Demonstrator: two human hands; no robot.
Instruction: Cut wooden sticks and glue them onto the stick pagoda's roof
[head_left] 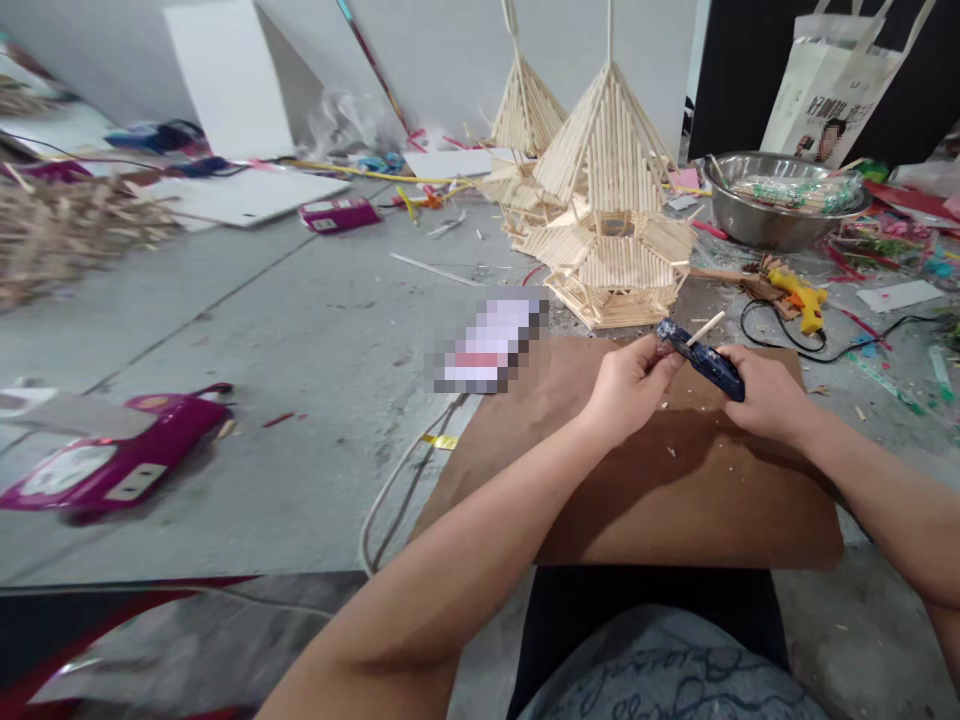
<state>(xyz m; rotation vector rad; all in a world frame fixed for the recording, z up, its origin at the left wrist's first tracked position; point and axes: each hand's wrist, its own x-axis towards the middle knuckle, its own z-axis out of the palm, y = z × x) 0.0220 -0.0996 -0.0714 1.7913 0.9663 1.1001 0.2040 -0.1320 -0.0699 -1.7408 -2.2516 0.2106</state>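
In the head view, my right hand (766, 395) is closed around a dark blue hand tool (712, 368), whose exact kind I cannot make out. A short pale wooden stick (707, 328) crosses the tool near its far end. My left hand (626, 385) pinches with thumb and fingers at the stick's lower end, close to the tool; the fingertips partly hide the grip. Both hands are above a brown board (600, 500) with small wood chips on it. Just beyond them stands a pagoda-like model of thin wooden sticks (611, 265) with a pointed roof.
A second stick model (525, 110) stands behind. A phone (487, 345), blurred out, lies left of the board beside a cable (367, 520). Purple devices (142, 450) and a stick pile (75, 235) are leftward. On the right are a yellow glue gun (802, 298) and metal bowl (772, 222).
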